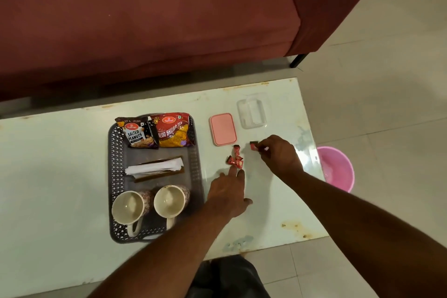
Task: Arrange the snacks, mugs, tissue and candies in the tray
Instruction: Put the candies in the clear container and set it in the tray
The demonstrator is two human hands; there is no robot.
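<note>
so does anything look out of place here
The candies lie loose on the table, outside the tray; the right hand pinches another candy. The pink lid sits beside the clear box, not on it.

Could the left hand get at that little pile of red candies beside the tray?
Probably yes: the left hand lies open, its fingers just short of the red candies, with nothing lying between them.

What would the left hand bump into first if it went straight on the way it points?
Probably the small pile of red candies, lying just ahead of the left hand. How high the hand is above them is hard to tell.
</note>
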